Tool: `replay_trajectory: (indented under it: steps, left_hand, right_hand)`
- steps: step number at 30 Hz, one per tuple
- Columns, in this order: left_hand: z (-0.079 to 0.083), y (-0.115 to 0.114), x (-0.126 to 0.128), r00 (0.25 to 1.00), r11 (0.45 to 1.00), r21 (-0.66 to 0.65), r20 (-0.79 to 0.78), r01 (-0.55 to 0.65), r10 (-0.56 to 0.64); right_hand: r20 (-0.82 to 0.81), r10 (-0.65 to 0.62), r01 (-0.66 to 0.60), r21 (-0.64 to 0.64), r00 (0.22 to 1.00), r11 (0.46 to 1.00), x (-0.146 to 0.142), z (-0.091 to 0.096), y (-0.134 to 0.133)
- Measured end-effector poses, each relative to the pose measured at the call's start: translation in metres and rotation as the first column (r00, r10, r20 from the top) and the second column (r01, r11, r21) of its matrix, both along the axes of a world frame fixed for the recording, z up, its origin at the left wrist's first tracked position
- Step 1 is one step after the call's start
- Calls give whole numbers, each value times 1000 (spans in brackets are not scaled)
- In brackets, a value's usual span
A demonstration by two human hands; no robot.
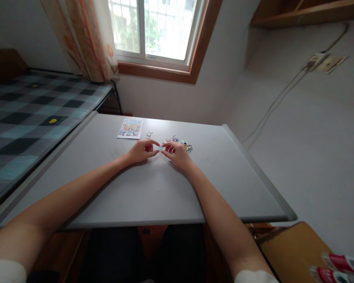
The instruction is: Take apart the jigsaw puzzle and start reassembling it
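Note:
Between my two hands, just above the table, is a small light-blue puzzle piece (161, 148); whether it is one piece or two joined ones I cannot tell. My left hand (143, 151) pinches its left side with thumb and fingertips. From the right, my right hand (177, 152) grips it the same way. A pile of mixed puzzle pieces (188, 147) lies behind and beside my right hand, partly hidden by it. Behind my left hand sits a smaller group of puzzle pieces (149, 134). A colourful printed picture sheet (130, 129) lies flat at the back left.
The grey-white table (129, 192) has raised edges. A bed with a checked cover (47, 98) stands to the left, a window with a curtain (85, 39) behind. On the right are a wall cable (271, 106) and a wooden chair (295, 247) with red-labelled bottles (345, 262).

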State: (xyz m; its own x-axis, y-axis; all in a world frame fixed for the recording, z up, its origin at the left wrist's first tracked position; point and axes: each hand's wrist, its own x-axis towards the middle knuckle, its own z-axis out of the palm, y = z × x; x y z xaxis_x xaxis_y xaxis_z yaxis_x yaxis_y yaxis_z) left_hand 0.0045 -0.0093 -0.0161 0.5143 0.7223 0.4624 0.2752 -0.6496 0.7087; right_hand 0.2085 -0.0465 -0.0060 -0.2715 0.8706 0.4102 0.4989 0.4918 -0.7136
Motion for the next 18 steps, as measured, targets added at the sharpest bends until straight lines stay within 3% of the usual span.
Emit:
replay_trajectory:
  steps: [18]
  left_hand:
    - [4, -3, 1, 995, 986, -137, 34, 94, -90]
  right_hand:
    - [17, 25, -25, 12, 1000, 1000, -1, 1, -1]
